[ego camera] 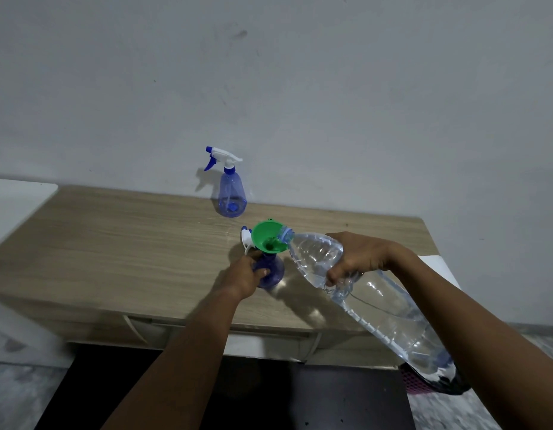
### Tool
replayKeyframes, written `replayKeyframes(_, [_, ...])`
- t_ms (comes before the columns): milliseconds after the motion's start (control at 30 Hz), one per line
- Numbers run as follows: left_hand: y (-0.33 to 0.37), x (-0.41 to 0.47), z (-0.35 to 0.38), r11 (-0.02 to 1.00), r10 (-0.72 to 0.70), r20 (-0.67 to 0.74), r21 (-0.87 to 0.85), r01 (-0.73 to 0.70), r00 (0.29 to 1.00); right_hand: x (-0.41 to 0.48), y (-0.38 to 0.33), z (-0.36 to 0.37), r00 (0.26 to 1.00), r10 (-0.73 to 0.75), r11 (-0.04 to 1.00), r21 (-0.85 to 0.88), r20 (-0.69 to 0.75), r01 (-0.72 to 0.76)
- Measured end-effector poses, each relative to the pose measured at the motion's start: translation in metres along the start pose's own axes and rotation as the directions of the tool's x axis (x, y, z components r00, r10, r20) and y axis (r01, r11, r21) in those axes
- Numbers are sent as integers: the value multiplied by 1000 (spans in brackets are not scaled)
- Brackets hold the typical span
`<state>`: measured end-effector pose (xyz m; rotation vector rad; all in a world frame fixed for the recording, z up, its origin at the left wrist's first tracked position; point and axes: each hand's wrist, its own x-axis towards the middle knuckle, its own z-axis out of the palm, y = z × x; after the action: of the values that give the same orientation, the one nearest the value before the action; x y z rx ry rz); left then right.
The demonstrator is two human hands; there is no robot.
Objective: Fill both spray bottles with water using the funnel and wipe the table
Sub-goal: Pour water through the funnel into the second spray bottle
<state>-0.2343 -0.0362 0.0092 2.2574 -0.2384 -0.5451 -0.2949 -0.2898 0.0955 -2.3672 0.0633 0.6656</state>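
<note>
Water bottle (355, 283) tipped into funnel (269, 237); left hand (245, 276) steadies spray bottle (270, 273).

No text, label, brand or number can be read anywhere. The big water bottle (371, 293) carries no label that shows.

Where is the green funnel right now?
In the head view, the green funnel sits near the table's middle in the near spray bottle, beside the water bottle's mouth.

Plain home room: wood-grain desk (129, 243) against a scuffed white wall (300, 88), speckled floor (14, 395).
</note>
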Motion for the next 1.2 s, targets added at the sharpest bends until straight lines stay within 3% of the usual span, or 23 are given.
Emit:
replayKeyframes(233, [-2, 2, 1, 1000, -8, 2, -12, 8, 1000, -7, -5, 1, 998, -63, 998, 16, -23, 64])
replayKeyframes(433, [-7, 7, 2, 1000, 11, 6, 10, -11, 1000, -16, 0, 5, 942, -143, 970, 147, -303, 195])
replayKeyframes(533, [-9, 8, 3, 1000, 23, 18, 21, -23, 1000, -19, 4, 5, 842, -113, 936, 227, -528, 268])
replayKeyframes(667, [-16, 13, 4, 999, 14, 17, 45, -15, 1000, -12, 6, 9, 639, -24, 879, 289, -769, 381])
replayKeyframes(833, [-17, 18, 6, 999, 19, 3, 37, -19, 1000, 8, 3, 15, 387, 122, 861, 292, -914, 417])
replayKeyframes(1000, [-24, 25, 9, 999, -2, -16, 42, 2, 1000, 25, 5, 10, 322, 188, 835, 323, -928, 445])
replayKeyframes(1200, [-27, 30, 12, 999, 18, -22, 50, -17, 1000, 40, 13, 17, 326, 243, 813, 376, -913, 446])
